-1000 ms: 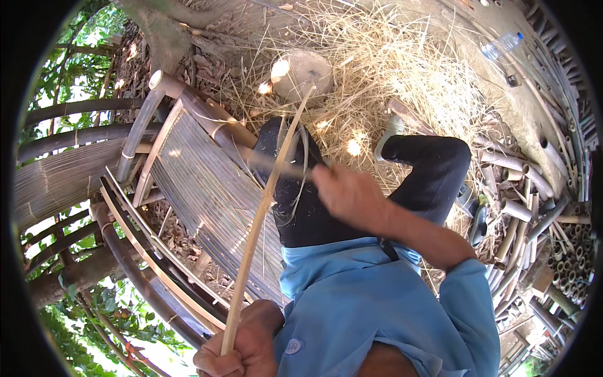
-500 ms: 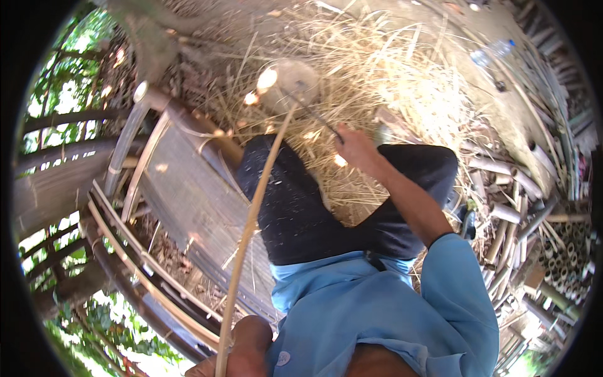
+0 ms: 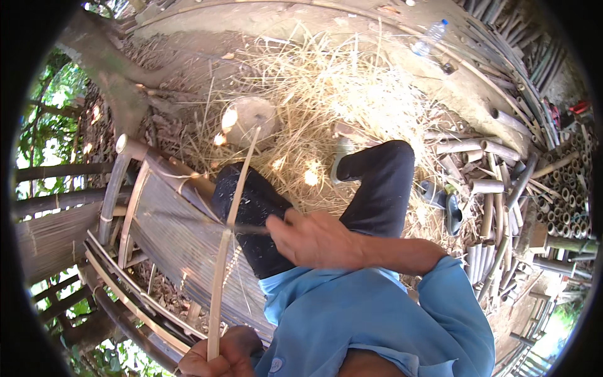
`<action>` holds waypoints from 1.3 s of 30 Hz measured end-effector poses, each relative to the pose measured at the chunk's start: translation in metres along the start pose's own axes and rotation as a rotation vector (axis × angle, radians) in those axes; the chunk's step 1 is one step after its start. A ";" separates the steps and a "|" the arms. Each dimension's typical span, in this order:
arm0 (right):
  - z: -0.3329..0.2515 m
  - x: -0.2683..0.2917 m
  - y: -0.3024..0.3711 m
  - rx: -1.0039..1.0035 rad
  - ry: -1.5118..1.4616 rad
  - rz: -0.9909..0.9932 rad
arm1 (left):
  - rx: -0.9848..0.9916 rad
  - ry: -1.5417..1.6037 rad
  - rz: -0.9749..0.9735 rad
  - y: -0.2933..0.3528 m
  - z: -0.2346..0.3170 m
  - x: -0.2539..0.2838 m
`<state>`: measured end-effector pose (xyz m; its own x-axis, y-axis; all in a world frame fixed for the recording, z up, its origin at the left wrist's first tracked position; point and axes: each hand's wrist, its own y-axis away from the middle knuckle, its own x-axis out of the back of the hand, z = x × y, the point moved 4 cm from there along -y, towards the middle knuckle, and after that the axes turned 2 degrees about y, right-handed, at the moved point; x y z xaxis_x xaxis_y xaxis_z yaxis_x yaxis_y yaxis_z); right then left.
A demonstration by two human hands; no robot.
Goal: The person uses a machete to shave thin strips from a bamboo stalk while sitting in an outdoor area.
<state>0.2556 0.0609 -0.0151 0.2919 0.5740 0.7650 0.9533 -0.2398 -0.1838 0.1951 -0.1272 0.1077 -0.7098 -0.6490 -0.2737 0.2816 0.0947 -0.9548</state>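
Note:
A long pale bamboo strip [image 3: 218, 283] runs from the lower edge up past my left thigh, its far tip over a round chopping block [image 3: 265, 113]. My left hand [image 3: 221, 353] is closed around the strip's near end. Level with my lap, my right hand [image 3: 314, 240] grips a long thin knife [image 3: 250, 230], smeared by motion. Its blade crosses the strip about midway and reaches left over the slatted bench. Whether the edge is cutting into the strip cannot be made out.
A slatted bamboo bench [image 3: 182, 226] stands to my left. Straw-like shavings [image 3: 352, 81] cover the ground ahead. A plastic bottle [image 3: 429, 39] lies at the far right. Cut bamboo pieces [image 3: 487, 151] and a dark sandal [image 3: 453, 213] lie on the right.
My right hand has come back from near the block to my lap, bringing the knife across the strip. My left hand still holds the near end. The view has shifted rightward.

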 end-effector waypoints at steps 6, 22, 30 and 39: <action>-0.054 0.007 0.033 0.299 -0.105 0.074 | -0.014 -0.055 0.088 0.011 0.010 0.001; -0.035 -0.001 0.025 0.208 0.147 -0.017 | -0.028 -0.166 0.267 0.023 0.005 -0.010; 0.000 -0.029 0.023 0.101 0.190 0.003 | 0.007 -0.150 0.154 0.019 -0.002 -0.002; 0.074 -0.068 0.004 -0.091 0.279 -0.050 | -0.017 -0.207 0.275 0.016 -0.003 -0.002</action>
<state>0.2455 0.0792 -0.1133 0.1997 0.3523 0.9143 0.9514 -0.2929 -0.0949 0.1994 -0.1221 0.0923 -0.4622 -0.7368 -0.4935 0.4318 0.2990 -0.8509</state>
